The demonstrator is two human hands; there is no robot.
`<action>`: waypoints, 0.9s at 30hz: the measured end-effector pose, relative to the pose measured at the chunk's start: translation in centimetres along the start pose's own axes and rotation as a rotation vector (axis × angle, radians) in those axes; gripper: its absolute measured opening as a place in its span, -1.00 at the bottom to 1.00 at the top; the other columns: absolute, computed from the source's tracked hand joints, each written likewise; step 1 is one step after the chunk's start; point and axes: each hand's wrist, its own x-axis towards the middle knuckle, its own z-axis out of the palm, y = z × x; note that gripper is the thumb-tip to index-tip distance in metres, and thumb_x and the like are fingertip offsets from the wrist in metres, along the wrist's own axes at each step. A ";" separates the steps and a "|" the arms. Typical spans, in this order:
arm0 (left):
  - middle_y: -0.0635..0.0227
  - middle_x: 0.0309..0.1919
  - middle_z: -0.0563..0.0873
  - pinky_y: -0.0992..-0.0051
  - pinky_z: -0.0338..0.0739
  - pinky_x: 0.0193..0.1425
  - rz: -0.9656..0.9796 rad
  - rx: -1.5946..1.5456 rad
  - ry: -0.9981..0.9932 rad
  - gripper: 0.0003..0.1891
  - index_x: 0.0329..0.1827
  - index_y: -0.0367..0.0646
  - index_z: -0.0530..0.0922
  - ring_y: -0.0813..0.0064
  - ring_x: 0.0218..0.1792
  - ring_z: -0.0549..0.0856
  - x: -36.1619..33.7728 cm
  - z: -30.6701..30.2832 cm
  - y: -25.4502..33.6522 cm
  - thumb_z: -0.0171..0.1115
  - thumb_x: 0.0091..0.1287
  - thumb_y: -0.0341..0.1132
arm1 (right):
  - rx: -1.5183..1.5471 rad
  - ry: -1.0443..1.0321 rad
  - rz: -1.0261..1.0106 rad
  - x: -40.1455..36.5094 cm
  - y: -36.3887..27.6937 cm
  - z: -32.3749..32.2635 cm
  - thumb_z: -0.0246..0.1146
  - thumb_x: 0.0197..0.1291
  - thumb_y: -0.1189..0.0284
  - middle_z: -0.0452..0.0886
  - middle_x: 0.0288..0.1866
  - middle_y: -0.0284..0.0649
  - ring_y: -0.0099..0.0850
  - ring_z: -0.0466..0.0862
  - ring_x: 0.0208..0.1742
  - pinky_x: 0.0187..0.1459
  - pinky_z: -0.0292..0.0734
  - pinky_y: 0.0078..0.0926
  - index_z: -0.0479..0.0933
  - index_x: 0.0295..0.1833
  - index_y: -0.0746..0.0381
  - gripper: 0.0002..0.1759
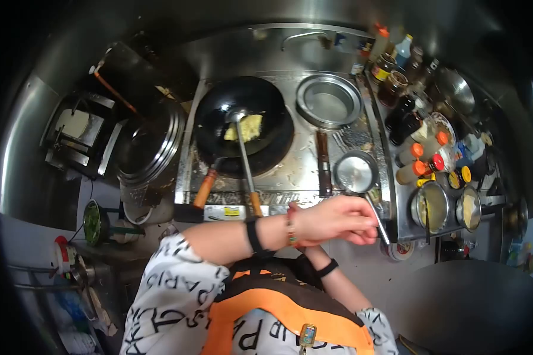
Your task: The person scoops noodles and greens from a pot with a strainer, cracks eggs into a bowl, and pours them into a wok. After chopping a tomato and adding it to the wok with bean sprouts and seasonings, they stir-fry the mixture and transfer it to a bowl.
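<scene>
Head view: your left hand (337,220) extends across the front of the stove (305,157), fingers loosely curled, beside the handle of a small metal saucepan (338,176); you cannot tell whether the grip contacts that handle. Your right hand (311,253) sits beneath the left wrist, mostly hidden, so you cannot tell the state of its grip. The saucepan rests on the stove's right side, below a round metal basin (331,123). To its left, the black wok (212,112) contains yellow food (253,126), with a long-handled ladle (244,154) resting in it. Seasoning bottles (410,154) stand on the right-hand surface (404,220).
</scene>
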 end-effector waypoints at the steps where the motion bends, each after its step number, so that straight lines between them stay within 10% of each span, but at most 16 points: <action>1: 0.28 -0.23 0.61 0.53 0.56 -0.06 0.064 -0.008 0.034 -0.80 -0.07 -0.24 0.43 0.48 -0.16 0.63 -3.7 -1.2 1.1 0.08 0.35 -0.33 | -0.264 0.007 -0.075 2.9 1.5 -0.3 0.00 0.28 0.21 0.30 0.28 -0.15 -0.33 0.34 0.27 0.31 0.16 -0.39 0.10 0.39 0.14 -0.40; 9: 0.22 -0.23 0.56 0.33 0.49 0.08 0.550 -0.058 0.899 -0.82 -0.05 -0.25 0.41 0.34 -0.10 0.60 -33.5 -11.5 0.8 -0.03 0.36 -0.40 | -1.842 0.257 -0.494 10.6 5.1 4.9 0.08 0.26 0.38 0.43 -0.44 -0.26 -0.45 0.49 -0.46 -0.42 0.49 -0.49 0.24 0.25 0.26 -0.54; 14: 0.31 -0.28 0.56 0.37 0.49 0.04 0.808 -0.341 1.249 -0.87 -0.11 -0.18 0.46 0.40 -0.16 0.58 -45.4 -15.6 -6.4 0.02 0.33 -0.40 | -1.419 0.434 -0.335 6.9 4.9 13.1 0.03 0.29 0.41 0.38 -0.50 -0.36 -0.60 0.39 -0.65 -0.68 0.36 -0.62 0.30 0.17 0.29 -0.64; 18: 0.36 -0.31 0.55 0.38 0.47 0.03 0.815 -0.565 1.231 -0.89 -0.15 -0.13 0.46 0.44 -0.18 0.55 -46.4 -18.9 -9.7 0.08 0.31 -0.39 | -1.273 0.419 -0.255 7.7 5.1 14.4 0.02 0.30 0.43 0.40 -0.49 -0.33 -0.59 0.37 -0.63 -0.66 0.32 -0.64 0.36 -0.17 0.27 -0.87; 27: 0.37 -0.35 0.55 0.42 0.50 -0.02 0.750 -0.524 1.071 -0.93 -0.19 -0.15 0.45 0.47 -0.23 0.57 -43.2 -20.7 -7.1 0.08 0.30 -0.42 | -1.089 0.371 -0.011 4.4 10.5 16.0 0.05 0.29 0.41 0.42 -0.46 -0.32 -0.60 0.35 -0.66 -0.70 0.29 -0.68 0.34 -0.27 0.26 -0.86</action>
